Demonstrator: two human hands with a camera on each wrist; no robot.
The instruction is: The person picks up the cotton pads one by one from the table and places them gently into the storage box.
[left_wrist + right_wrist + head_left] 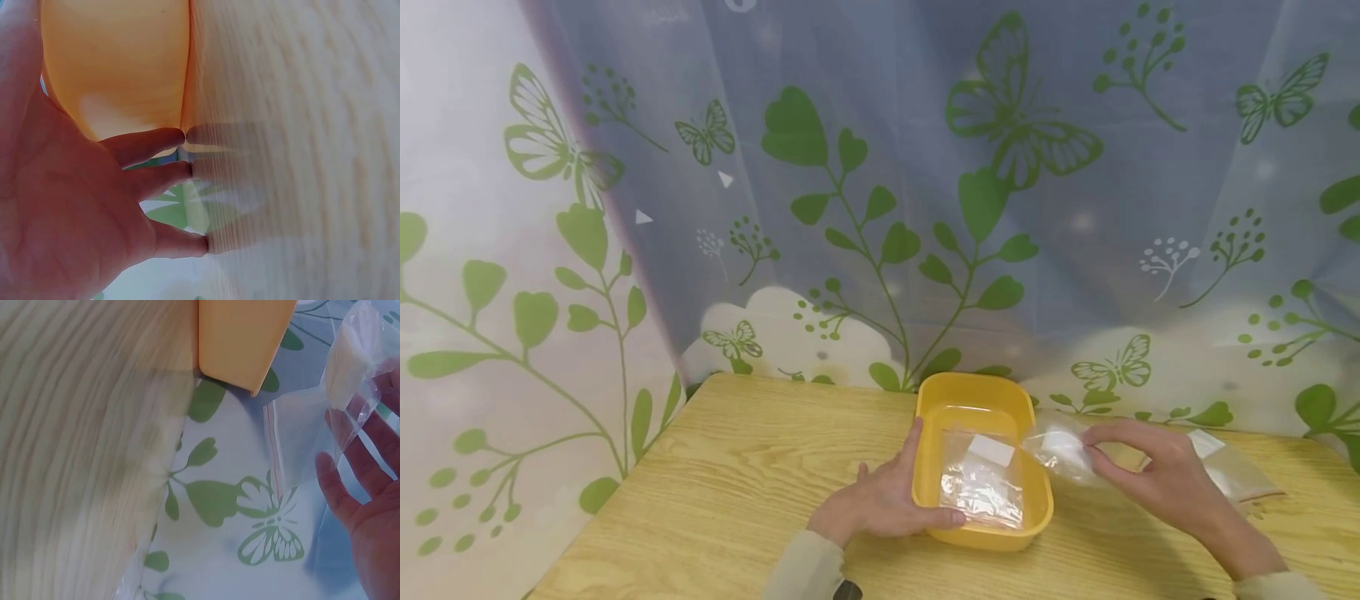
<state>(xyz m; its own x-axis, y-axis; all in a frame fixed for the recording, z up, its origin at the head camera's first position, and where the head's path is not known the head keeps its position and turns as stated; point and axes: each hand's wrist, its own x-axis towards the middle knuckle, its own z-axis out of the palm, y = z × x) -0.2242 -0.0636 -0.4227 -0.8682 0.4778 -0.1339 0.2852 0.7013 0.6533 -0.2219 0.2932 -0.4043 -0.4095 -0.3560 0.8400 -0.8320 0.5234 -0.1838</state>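
Note:
My left hand (883,504) rests against the near left side of a yellow plastic tub (1037,525), its thumb over the rim. In the left wrist view its straight, spread fingers (159,178) reach the table beside the tub's wall. Inside the tub lies a clear zip bag (981,492) with a white label. Just right of the tub, my right hand (1157,471) pinches another clear plastic zip bag (1060,450) between thumb and fingertips. That bag hangs with its red-lined zip edge showing in the right wrist view, and something whitish is bunched in it (347,369).
Another clear zip bag (1240,475) with a white label and red-lined edge lies on the wooden table (760,483), partly behind my right hand. A curtain (880,208) with green leaves and butterflies hangs close behind the tub and the table's back edge.

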